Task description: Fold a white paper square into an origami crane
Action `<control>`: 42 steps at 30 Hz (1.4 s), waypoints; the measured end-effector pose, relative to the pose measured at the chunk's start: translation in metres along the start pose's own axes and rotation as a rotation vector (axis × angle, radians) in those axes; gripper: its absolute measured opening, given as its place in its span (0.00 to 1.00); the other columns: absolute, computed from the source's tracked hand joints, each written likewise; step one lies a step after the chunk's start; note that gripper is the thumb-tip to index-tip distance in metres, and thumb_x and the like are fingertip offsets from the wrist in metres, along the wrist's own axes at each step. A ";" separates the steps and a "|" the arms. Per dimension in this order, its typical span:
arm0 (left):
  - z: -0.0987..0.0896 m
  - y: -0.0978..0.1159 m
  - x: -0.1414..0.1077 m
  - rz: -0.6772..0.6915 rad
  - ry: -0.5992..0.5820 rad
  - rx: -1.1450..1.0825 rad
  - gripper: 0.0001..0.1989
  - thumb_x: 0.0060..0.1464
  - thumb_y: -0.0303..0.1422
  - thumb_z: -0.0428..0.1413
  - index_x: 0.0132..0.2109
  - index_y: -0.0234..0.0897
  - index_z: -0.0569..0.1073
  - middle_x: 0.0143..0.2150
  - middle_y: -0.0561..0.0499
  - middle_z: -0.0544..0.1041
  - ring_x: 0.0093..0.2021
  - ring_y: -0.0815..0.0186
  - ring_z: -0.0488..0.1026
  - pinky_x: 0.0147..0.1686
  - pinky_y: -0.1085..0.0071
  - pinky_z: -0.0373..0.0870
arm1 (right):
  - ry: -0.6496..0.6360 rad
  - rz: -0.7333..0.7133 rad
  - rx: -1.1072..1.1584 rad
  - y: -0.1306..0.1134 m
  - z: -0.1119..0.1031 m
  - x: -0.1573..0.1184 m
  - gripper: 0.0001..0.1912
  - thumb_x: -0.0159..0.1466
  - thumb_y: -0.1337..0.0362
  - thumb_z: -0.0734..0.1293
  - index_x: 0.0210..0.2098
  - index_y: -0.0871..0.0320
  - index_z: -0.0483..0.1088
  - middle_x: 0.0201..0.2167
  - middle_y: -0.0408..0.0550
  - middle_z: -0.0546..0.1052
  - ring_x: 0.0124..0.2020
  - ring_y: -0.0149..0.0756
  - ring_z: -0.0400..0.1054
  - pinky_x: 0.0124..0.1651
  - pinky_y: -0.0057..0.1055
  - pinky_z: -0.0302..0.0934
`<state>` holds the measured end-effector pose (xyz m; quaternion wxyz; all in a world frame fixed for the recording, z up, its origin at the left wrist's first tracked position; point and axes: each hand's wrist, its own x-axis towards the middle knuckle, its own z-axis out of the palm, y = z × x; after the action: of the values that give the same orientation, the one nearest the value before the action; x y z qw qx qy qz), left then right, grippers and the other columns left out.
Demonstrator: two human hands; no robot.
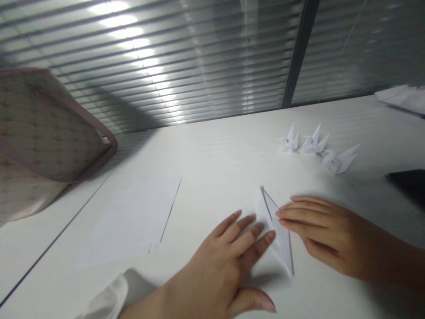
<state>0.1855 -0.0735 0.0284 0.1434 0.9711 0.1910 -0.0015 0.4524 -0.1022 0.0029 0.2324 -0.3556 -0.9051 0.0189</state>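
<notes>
On the white tabletop point(206, 177), a quilted bag point(43, 128) slumps far left, and a loose paper sheet point(129, 217) lies mid-left (three paper cranes point(315, 146) stand farther right). Between them, the open left hand point(215, 261) and right hand point(325, 235) rest flat against a narrow folded paper point(275, 226), pinching nothing.

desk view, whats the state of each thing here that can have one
folded white paper, narrow pointed kite shape, lying on the white desk
left hand, open and flat, fingertips against the paper's left edge
right hand, open and flat, fingertips against the paper's right edge
three paper cranes, folded, standing in a row
white paper sheet, flat, unfolded
window blinds, closed
</notes>
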 end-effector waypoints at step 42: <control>-0.011 0.009 0.004 0.148 0.022 0.180 0.32 0.59 0.31 0.59 0.67 0.47 0.57 0.69 0.41 0.51 0.68 0.52 0.51 0.62 0.46 0.52 | -0.009 0.095 -0.153 -0.016 0.004 0.001 0.18 0.68 0.66 0.60 0.56 0.58 0.68 0.54 0.45 0.75 0.53 0.35 0.70 0.51 0.33 0.68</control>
<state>0.1918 -0.0768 0.0410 0.0532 0.9914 0.1194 0.0024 0.4397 -0.1129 0.0033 0.1993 -0.4150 -0.8869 -0.0377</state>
